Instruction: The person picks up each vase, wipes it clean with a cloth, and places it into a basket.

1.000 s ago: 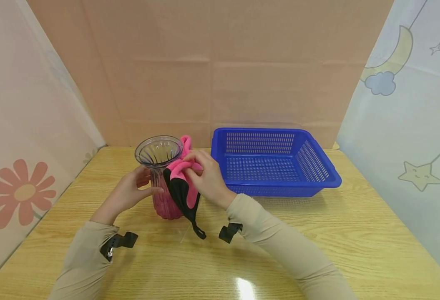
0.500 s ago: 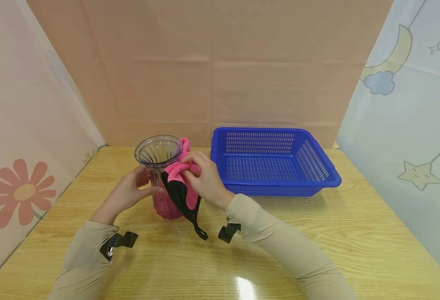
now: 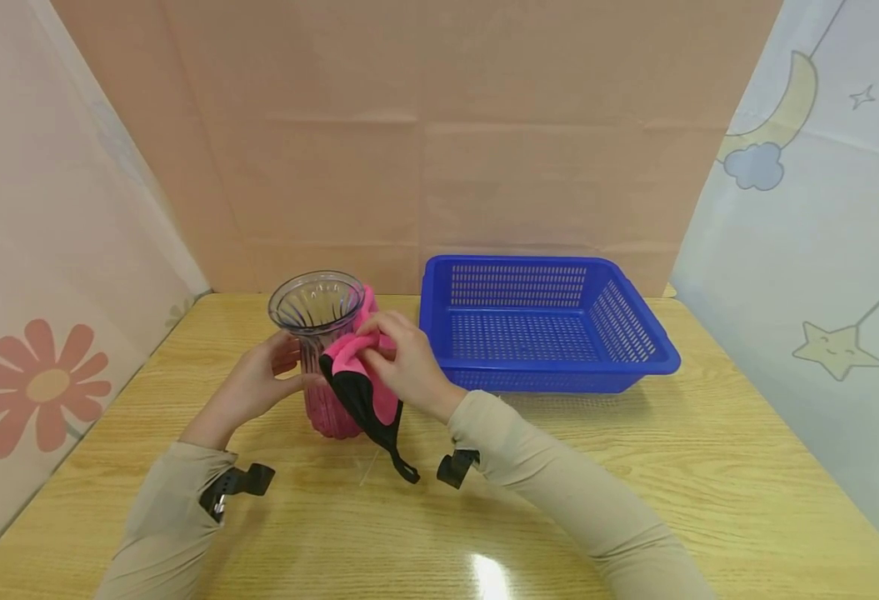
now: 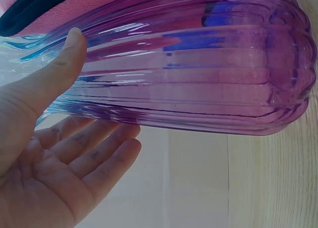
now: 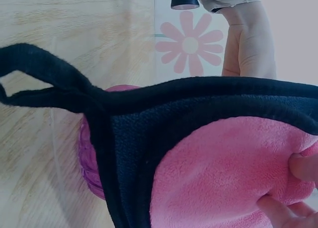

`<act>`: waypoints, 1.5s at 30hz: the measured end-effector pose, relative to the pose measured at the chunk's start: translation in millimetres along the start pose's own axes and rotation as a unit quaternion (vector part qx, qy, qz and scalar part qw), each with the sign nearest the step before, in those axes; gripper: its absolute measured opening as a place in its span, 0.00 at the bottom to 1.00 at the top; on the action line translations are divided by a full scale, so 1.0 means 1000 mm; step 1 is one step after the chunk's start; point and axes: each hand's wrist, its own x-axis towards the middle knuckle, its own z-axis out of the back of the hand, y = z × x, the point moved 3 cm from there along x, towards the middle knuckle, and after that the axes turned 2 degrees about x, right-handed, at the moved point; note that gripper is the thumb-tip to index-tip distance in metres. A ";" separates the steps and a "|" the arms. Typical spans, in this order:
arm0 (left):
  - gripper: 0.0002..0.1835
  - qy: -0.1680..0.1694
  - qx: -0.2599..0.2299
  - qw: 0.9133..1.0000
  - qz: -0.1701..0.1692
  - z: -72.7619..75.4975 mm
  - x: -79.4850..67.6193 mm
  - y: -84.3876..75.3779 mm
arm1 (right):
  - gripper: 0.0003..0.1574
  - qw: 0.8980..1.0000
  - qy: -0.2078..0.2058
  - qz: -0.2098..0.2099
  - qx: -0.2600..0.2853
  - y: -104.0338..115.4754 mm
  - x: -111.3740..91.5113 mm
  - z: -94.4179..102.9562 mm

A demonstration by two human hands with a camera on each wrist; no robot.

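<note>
A ribbed glass vase (image 3: 327,410), clear at its flared rim and pink-purple below, stands upright on the table. My left hand (image 3: 255,385) holds it from the left, thumb in front and fingers round the far side. My right hand (image 3: 412,367) pinches a pink cleaning cloth (image 3: 360,400) with black trim and presses it to the vase's right side, below the rim. A black loop hangs from the cloth's lower corner. In the right wrist view, the cloth (image 5: 213,163) covers most of the vase. The left wrist view shows the ribbed body (image 4: 198,84) close up.
A blue plastic basket (image 3: 551,367) with slotted walls sits at the back right, close behind my right hand. The wooden table (image 3: 634,483) reaches back to a peach backdrop, with patterned sheets at both sides.
My right hand has slid slightly down and toward me with the cloth, along the vase's side. The cloth's loop has swung a little right. My left hand and the vase stay put.
</note>
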 end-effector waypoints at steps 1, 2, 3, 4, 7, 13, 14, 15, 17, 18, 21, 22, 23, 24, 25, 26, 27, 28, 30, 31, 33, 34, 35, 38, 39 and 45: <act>0.37 -0.001 -0.002 1.000 -0.001 0.000 0.000 0.000 | 0.05 1.000 0.002 -0.001 -0.002 0.000 -0.001 -0.001; 0.37 -0.002 -0.003 1.000 -0.002 0.000 0.000 0.000 | 0.05 1.000 0.004 -0.002 -0.004 -0.001 -0.001 -0.001; 0.37 -0.002 -0.004 1.000 -0.002 0.000 -0.001 0.000 | 0.05 1.000 0.007 -0.003 -0.007 -0.001 -0.002 -0.001; 0.37 -0.002 -0.003 1.000 -0.003 0.000 -0.001 0.000 | 0.06 1.000 0.009 -0.004 -0.008 -0.001 -0.002 -0.002; 0.35 -0.007 -0.003 1.000 -0.006 0.000 -0.002 -0.002 | 0.06 1.000 0.012 -0.004 -0.020 -0.002 -0.003 -0.002; 0.35 -0.003 0.000 1.000 -0.003 0.001 -0.003 -0.003 | 0.06 0.999 0.017 -0.003 -0.039 -0.004 -0.006 -0.003; 0.36 -0.001 0.002 1.000 0.000 0.001 -0.003 -0.003 | 0.06 0.999 0.020 -0.003 -0.038 -0.005 -0.007 -0.003; 0.36 0.000 0.003 1.000 0.003 0.001 -0.003 -0.002 | 0.06 0.999 0.022 -0.004 -0.039 -0.006 -0.008 -0.003; 0.38 0.004 0.005 1.000 0.009 0.001 -0.003 -0.002 | 0.06 0.999 0.026 -0.006 -0.040 -0.007 -0.009 -0.004; 0.38 0.005 0.004 1.000 0.011 0.001 -0.003 -0.001 | 0.06 0.999 0.028 -0.006 -0.041 -0.008 -0.009 -0.004; 0.39 0.007 0.003 1.000 0.015 0.001 -0.003 -0.001 | 0.06 0.998 0.034 -0.011 -0.049 -0.011 -0.010 -0.005; 0.39 0.007 0.003 1.000 0.014 0.001 -0.003 -0.001 | 0.06 0.998 0.036 -0.012 -0.050 -0.011 -0.011 -0.005; 0.39 0.007 0.002 1.000 0.014 0.001 -0.003 -0.001 | 0.06 0.998 0.038 -0.013 -0.053 -0.012 -0.011 -0.005; 0.39 0.007 0.000 1.000 0.013 0.001 -0.003 0.000 | 0.06 0.998 0.040 -0.014 -0.056 -0.012 -0.012 -0.005; 0.39 0.008 0.000 1.000 0.014 0.001 -0.003 0.000 | 0.06 0.997 0.042 -0.015 -0.061 -0.013 -0.012 -0.005; 0.39 0.009 -0.001 1.000 0.015 0.001 -0.003 -0.001 | 0.06 0.997 0.044 -0.016 -0.064 -0.013 -0.013 -0.005; 0.40 0.010 -0.003 1.000 0.017 0.001 -0.003 -0.001 | 0.06 0.997 0.046 -0.017 -0.065 -0.014 -0.013 -0.005; 0.40 0.011 -0.004 1.000 0.018 0.001 -0.003 -0.001 | 0.06 0.996 0.049 -0.019 -0.069 -0.014 -0.014 -0.005; 0.42 0.014 -0.005 1.000 0.022 0.001 -0.003 -0.001 | 0.07 0.995 0.057 -0.024 -0.074 -0.015 -0.014 -0.006; 0.42 0.015 -0.005 1.000 0.024 0.001 -0.003 -0.001 | 0.07 0.995 0.061 -0.026 -0.079 -0.016 -0.015 -0.006; 0.43 0.017 -0.004 1.000 0.026 0.001 -0.003 -0.001 | 0.07 0.994 0.068 -0.028 -0.084 -0.017 -0.015 -0.006; 0.43 0.017 -0.004 1.000 0.026 0.000 -0.003 -0.001 | 0.07 0.993 0.071 -0.028 -0.086 -0.017 -0.016 -0.007; 0.43 0.017 -0.003 0.999 0.027 0.000 -0.003 -0.001 | 0.07 0.993 0.073 -0.028 -0.089 -0.017 -0.016 -0.007; 0.43 0.017 -0.001 0.999 0.029 0.000 -0.003 -0.001 | 0.08 0.992 0.080 -0.031 -0.095 -0.018 -0.017 -0.007; 0.43 0.016 -0.001 0.999 0.029 0.000 -0.003 0.000 | 0.08 0.991 0.082 -0.032 -0.097 -0.018 -0.018 -0.007; 0.42 0.011 0.001 1.000 0.020 0.000 -0.002 0.000 | 0.08 0.989 0.092 -0.035 -0.107 -0.019 -0.019 -0.007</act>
